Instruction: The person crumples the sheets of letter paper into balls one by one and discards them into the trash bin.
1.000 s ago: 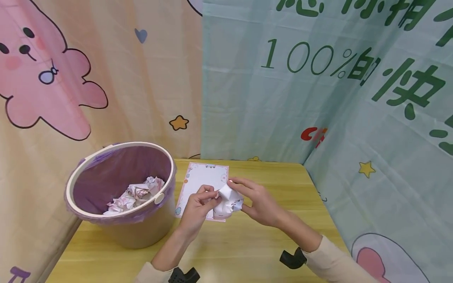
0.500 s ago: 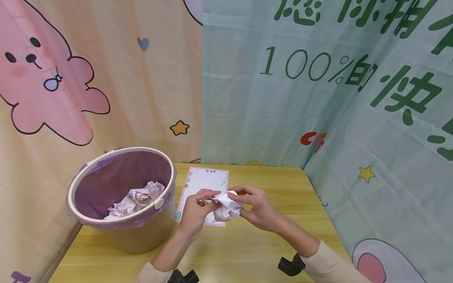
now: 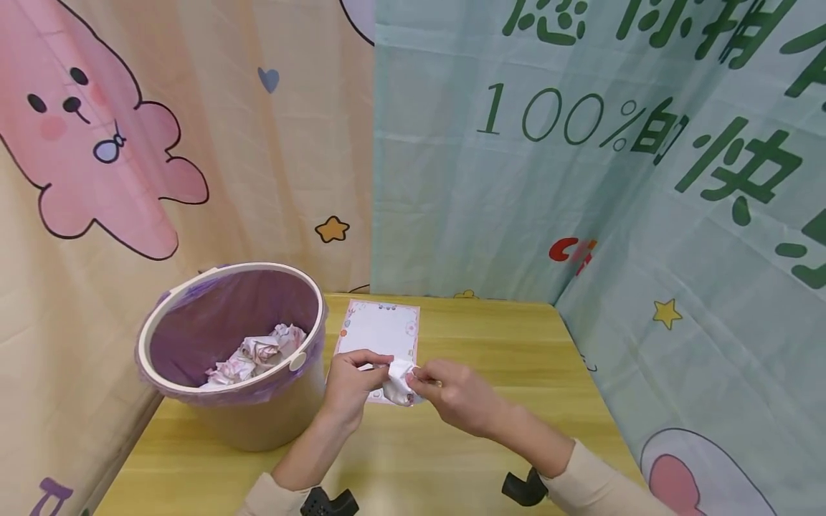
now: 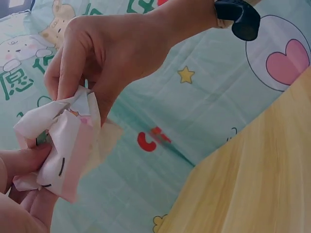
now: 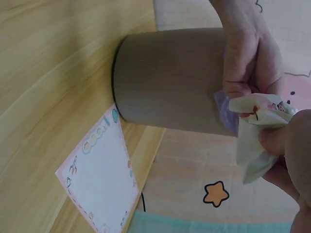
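A crumpled sheet of white paper [image 3: 399, 383] with a printed pink edge is held above the table between both hands. My left hand [image 3: 348, 387] pinches its left side between thumb and fingers. From the right, my right hand [image 3: 461, 398] grips the other side, fingers curled in. In the left wrist view the crumpled paper [image 4: 63, 150] shows folds and a pink border, with the right hand [image 4: 112, 53] above it. The right wrist view shows the paper [image 5: 255, 145] bunched between the two hands. Behind them, a flat sheet of patterned paper [image 3: 381, 330] lies on the table.
A waste bin [image 3: 258, 423] with a purple liner [image 3: 193, 330] stands on the table at the left. Several crumpled papers [image 3: 258, 355] lie inside it. The wooden table [image 3: 503, 337] ends at printed curtains [image 3: 452, 215] behind and on both sides.
The crumpled paper has become smaller and more tightly bunched. My right hand has shifted left and its fingers have curled in closer on the paper. The bin and flat sheet stay in place.
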Demonstrator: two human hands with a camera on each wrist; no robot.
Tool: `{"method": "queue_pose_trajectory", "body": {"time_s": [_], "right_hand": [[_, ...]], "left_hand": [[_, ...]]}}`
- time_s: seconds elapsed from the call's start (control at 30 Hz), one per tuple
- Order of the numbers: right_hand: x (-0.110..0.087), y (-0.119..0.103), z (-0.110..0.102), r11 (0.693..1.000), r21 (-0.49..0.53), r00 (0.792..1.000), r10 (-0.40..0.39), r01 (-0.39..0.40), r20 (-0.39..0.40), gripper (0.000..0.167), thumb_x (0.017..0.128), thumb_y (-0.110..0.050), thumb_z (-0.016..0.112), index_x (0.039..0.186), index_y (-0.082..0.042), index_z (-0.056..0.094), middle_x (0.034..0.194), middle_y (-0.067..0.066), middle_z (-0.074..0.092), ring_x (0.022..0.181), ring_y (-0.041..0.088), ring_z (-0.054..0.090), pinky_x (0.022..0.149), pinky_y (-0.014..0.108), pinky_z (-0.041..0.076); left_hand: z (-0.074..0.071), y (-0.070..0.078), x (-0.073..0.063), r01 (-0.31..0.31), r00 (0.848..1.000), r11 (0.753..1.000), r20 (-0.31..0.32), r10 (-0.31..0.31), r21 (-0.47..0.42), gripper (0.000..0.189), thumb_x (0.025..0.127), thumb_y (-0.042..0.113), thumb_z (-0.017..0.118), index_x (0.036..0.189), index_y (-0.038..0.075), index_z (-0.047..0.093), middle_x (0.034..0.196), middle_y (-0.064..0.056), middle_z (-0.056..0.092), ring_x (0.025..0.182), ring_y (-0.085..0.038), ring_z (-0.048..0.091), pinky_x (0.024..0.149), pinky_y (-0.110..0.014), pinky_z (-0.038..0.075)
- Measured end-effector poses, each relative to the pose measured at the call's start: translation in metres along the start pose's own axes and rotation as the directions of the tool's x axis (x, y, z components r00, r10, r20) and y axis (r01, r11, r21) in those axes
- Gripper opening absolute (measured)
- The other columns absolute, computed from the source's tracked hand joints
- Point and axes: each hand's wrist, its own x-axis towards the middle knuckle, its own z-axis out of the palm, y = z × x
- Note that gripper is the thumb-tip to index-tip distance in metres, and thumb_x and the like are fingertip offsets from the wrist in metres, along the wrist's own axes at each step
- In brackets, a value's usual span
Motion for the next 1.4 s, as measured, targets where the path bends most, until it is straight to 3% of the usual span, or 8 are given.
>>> {"method": "queue_pose_trajectory", "body": {"time_s": [0.17,0.33,0.47,0.57,0.67,0.83,0.97,1.4], "right_hand": [[0.002,0.01,-0.006,0.942,0.314,0.993,0.117,-0.117,0.019,0.033,0.075,0.019,0.08,0.103,0.001,0.081,0.09,0.007,0.072,0.075,0.009,0.069,0.066,0.009,0.052],[0.004,0.012,-0.005,0.854,0.489,0.983,0.177,-0.179,0.051,0.029,0.076,0.018,0.081,0.101,0.003,0.081,0.094,0.009,0.076,0.083,0.012,0.073,0.065,0.014,0.056],[0.005,0.007,0.005,0.835,0.508,0.973,0.231,-0.211,0.024,0.027,0.079,0.014,0.082,0.103,0.001,0.081,0.095,0.008,0.077,0.082,0.01,0.073,0.064,0.015,0.056],[0.004,0.004,0.014,0.866,0.457,0.969,0.245,-0.204,-0.03,0.029,0.078,0.014,0.083,0.104,-0.001,0.081,0.094,0.007,0.077,0.08,0.009,0.072,0.063,0.015,0.055],[0.002,0.005,0.014,0.903,0.383,0.964,0.248,-0.194,-0.096,0.034,0.074,0.016,0.085,0.104,0.0,0.08,0.096,0.009,0.076,0.081,0.014,0.073,0.067,0.016,0.056],[0.001,0.006,0.005,0.955,0.243,0.967,0.211,-0.172,-0.145,0.04,0.07,0.014,0.087,0.108,0.002,0.079,0.098,0.012,0.073,0.084,0.021,0.073,0.073,0.019,0.058],[0.001,0.006,0.002,0.97,0.176,0.963,0.199,-0.168,-0.18,0.044,0.068,0.015,0.088,0.109,0.002,0.079,0.098,0.011,0.072,0.081,0.021,0.072,0.071,0.018,0.058],[-0.006,-0.001,0.006,0.975,0.108,0.952,0.212,-0.192,-0.22,0.04,0.078,0.007,0.087,0.116,-0.003,0.077,0.11,0.012,0.068,0.09,0.025,0.069,0.076,0.025,0.06]], "left_hand": [[-0.002,-0.002,0.003,0.032,0.994,0.998,0.102,-0.026,-0.055,0.015,0.08,-0.023,0.07,0.085,-0.01,0.076,0.082,-0.01,0.07,0.072,-0.018,0.071,0.063,-0.029,0.061],[-0.01,-0.007,0.006,0.032,0.973,0.997,0.23,-0.014,-0.075,0.025,0.083,-0.022,0.067,0.082,0.0,0.078,0.082,-0.01,0.069,0.074,-0.017,0.07,0.064,-0.028,0.061],[-0.021,-0.008,0.001,0.071,0.98,0.994,0.19,-0.053,-0.088,0.023,0.086,-0.02,0.068,0.094,-0.001,0.079,0.083,-0.009,0.069,0.073,-0.014,0.068,0.064,-0.026,0.06],[-0.027,-0.007,-0.003,0.097,0.982,0.984,0.173,-0.071,-0.149,0.038,0.089,-0.018,0.066,0.124,-0.007,0.067,0.092,-0.011,0.072,0.08,-0.015,0.07,0.07,-0.026,0.06],[-0.027,-0.005,-0.005,0.081,0.97,0.972,0.242,-0.026,-0.222,0.058,0.092,-0.016,0.064,0.146,-0.003,0.046,0.107,-0.013,0.072,0.093,-0.017,0.071,0.081,-0.027,0.059],[-0.025,-0.007,-0.006,0.058,0.941,0.959,0.335,0.04,-0.278,0.062,0.091,-0.018,0.061,0.147,-0.01,0.035,0.125,-0.016,0.067,0.111,-0.021,0.067,0.092,-0.03,0.057],[-0.022,-0.01,-0.01,0.053,0.935,0.959,0.351,0.05,-0.278,0.078,0.091,-0.015,0.065,0.156,-0.011,0.022,0.135,-0.017,0.061,0.119,-0.023,0.064,0.097,-0.032,0.055],[-0.011,-0.013,-0.019,0.032,0.955,0.96,0.293,0.053,-0.279,0.08,0.093,-0.012,0.067,0.16,-0.006,0.023,0.139,-0.017,0.053,0.12,-0.023,0.062,0.097,-0.031,0.054]]}}
